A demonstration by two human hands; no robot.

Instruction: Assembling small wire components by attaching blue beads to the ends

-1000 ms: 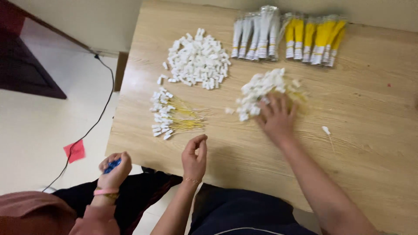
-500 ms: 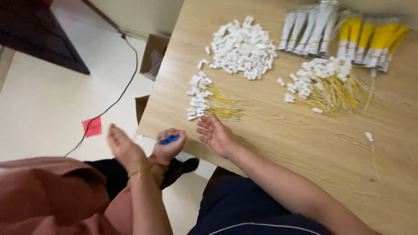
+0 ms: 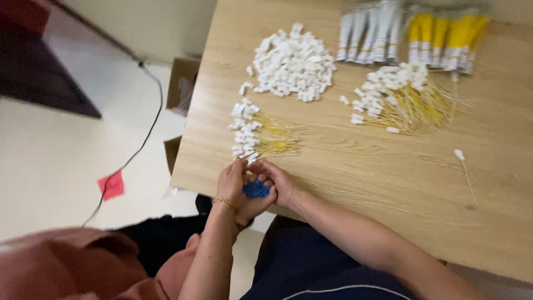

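Note:
My right hand (image 3: 279, 182) reaches across to the table's near left corner, its fingers curled onto a small blue object (image 3: 256, 190). A second person's hand (image 3: 235, 186), with a thin bracelet at the wrist, cups the same blue object from the left, so both hands touch it. That person sits low at my left in reddish clothing (image 3: 66, 266). My left hand is out of view. Just above the hands lies a small bunch of yellow wires with white connectors (image 3: 261, 136).
On the wooden table (image 3: 361, 183) lie a heap of loose white connectors (image 3: 293, 62), a bigger pile of yellow connector wires (image 3: 402, 97), bagged white and yellow bundles (image 3: 411, 33) and one stray wire (image 3: 463, 166). The floor holds a black cable (image 3: 145, 136), a red scrap (image 3: 111, 185) and cardboard boxes (image 3: 183, 83).
My right hand left the bigger wire pile and came to the near table corner. The other person's hand rose with the blue object and now meets mine. The view swung left.

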